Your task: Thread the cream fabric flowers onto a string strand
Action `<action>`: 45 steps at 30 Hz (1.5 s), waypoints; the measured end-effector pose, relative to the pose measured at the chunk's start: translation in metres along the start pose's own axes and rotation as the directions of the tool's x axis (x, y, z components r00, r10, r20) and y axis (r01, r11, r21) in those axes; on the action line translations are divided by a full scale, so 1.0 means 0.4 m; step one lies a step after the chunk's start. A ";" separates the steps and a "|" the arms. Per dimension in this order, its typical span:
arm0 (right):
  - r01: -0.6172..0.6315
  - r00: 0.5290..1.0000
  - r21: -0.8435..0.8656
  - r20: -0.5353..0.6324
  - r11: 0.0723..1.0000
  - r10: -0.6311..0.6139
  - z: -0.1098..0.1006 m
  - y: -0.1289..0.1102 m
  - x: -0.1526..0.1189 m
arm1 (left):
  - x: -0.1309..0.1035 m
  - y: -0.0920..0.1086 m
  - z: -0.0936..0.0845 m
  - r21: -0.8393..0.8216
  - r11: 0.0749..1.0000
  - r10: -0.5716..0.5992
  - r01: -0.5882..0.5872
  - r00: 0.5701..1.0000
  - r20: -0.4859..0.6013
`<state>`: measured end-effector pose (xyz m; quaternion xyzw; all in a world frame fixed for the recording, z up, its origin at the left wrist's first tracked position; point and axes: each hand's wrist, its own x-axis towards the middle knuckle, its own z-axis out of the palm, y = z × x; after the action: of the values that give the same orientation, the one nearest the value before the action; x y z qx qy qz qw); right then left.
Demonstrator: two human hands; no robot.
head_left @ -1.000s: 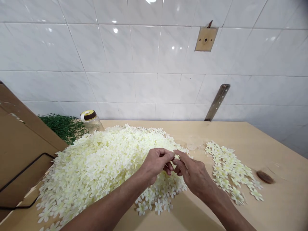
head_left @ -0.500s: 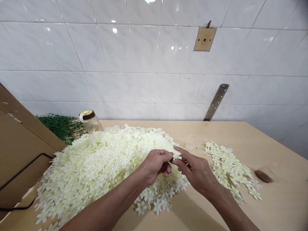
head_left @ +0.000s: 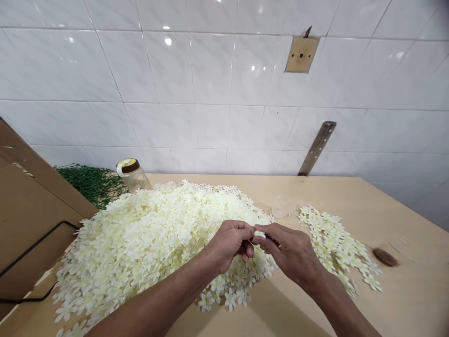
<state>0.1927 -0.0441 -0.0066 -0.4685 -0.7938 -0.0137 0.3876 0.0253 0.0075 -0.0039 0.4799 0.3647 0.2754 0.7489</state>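
My left hand [head_left: 234, 243] is closed in a pinch beside the front right of a large heap of pale yellow-white artificial flowers [head_left: 157, 229]. What its thumb and forefinger hold is too small to make out. Facing it, with fingertips nearly touching, my right hand [head_left: 293, 245] pinches one small artificial flower [head_left: 260, 233] between thumb and fingers. Most of that flower is hidden by the fingers. To the right of my right hand lies a smaller spread of the same flowers [head_left: 336, 241], flat on the wooden table [head_left: 287, 309].
Behind the heap stands a clear bottle [head_left: 135, 180] with a brown and yellow lid, beside a tangle of green netting [head_left: 91, 185]. A cardboard box [head_left: 38, 201] borders the left. Farther right are a dark brown disc [head_left: 385, 257] and a clear round piece [head_left: 281, 206].
My right fingers have closed over the flower, covering more of it, and my hands have shifted very slightly. The view has tilted a little; the heap looks the same.
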 end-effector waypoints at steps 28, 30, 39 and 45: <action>-0.252 0.967 0.257 0.018 0.933 0.256 0.016 -0.024 -0.002 | -0.024 0.003 -0.009 0.784 0.446 0.530 -0.431 0.833 0.157; -0.256 0.965 0.288 0.021 0.923 0.261 0.006 -0.024 -0.003 | -0.020 0.003 -0.015 0.789 0.415 0.564 -0.453 0.809 0.167; -0.348 0.906 0.333 -0.120 0.876 0.406 -0.020 0.001 -0.004 | -0.015 0.028 -0.034 0.691 0.568 0.585 -0.447 0.810 0.044; -0.383 0.901 0.411 -0.034 0.828 0.433 0.010 0.010 -0.010 | 0.005 0.021 -0.040 0.386 0.856 0.369 -0.345 0.929 0.013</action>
<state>0.1943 -0.0432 -0.0135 -0.5377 -0.6354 0.2000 0.5169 0.0129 0.0207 -0.0010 0.6668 0.3387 0.3479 0.5654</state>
